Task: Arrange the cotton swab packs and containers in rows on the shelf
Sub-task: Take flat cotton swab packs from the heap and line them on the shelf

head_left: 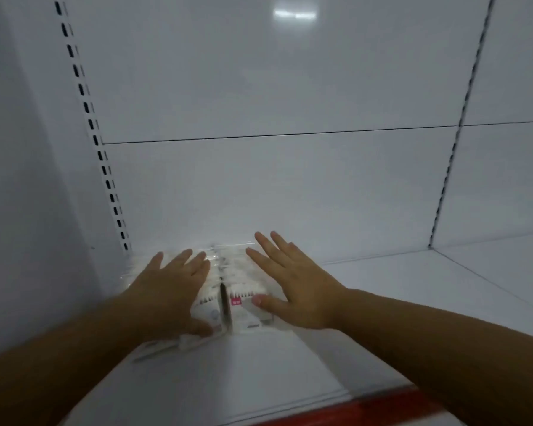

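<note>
Head view: I see two clear cotton swab packs lying flat, side by side, in the left rear corner of the white shelf (pixel 382 318), with a thin dark gap between them. I have the left hand (pixel 173 290) palm down on the left pack (pixel 211 307), its grip spread, fingers straight and pointing toward the back panel (pixel 274 186). The right hand (pixel 293 287) lies the same way on the right pack (pixel 243 290), grip spread too, thumb just beside a small pink label (pixel 236 301). The packs' far ends reach close to the back panel. A slotted upright (pixel 88 115) runs up the left side, and a red strip (pixel 360 407) edges the shelf front. The print on the packs is too blurred for me to read.
</note>
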